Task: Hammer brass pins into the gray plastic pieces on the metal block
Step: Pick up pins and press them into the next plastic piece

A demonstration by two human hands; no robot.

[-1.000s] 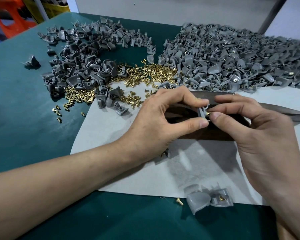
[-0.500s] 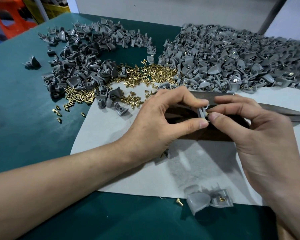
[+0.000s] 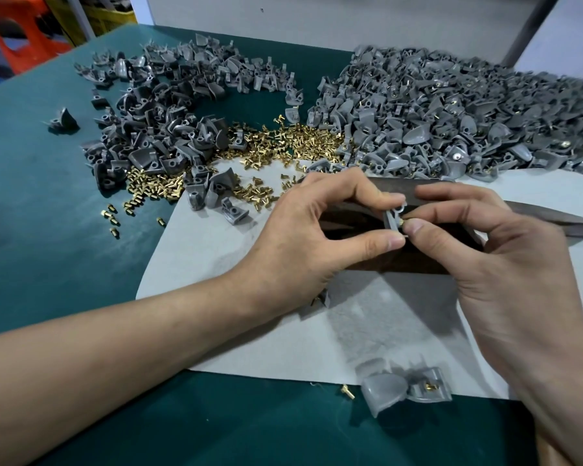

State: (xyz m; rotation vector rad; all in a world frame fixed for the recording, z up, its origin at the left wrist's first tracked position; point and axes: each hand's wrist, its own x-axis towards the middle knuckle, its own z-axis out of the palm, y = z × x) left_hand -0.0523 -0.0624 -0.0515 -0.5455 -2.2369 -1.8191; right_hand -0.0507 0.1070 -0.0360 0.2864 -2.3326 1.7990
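Head view
Left hand (image 3: pixel 310 230): thumb and forefinger press together on a gray plastic piece (image 3: pixel 391 219), pinching it from its left side.
Right hand (image 3: pixel 485 260): thumb and forefinger pinch a brass pin (image 3: pixel 402 222), which meets the right face of the held piece.
Grip: both pinches come together at one spot, with the fingertips almost touching, over the metal block (image 3: pixel 347 227). Whether the piece touches the block cannot be told.
Metal block: dark, directly under the grip, lying on a gray sheet (image 3: pixel 249 331). One end runs out to the right past the right hand.
Pin heap (image 3: pixel 283 142): loose brass pins, beyond the grip and to its left.
Dark pile (image 3: pixel 169 129): gray plastic pieces, farther left of the grip.
Lighter pile (image 3: pixel 451 112): gray pieces, some showing brass, beyond the grip and to its right.
Nearer than the grip: two finished-looking pieces (image 3: pixel 384 395) lie at the sheet's near edge, one with brass in it. A stray pin (image 3: pixel 348 392) lies just beside them on the green table (image 3: pixel 48 247).
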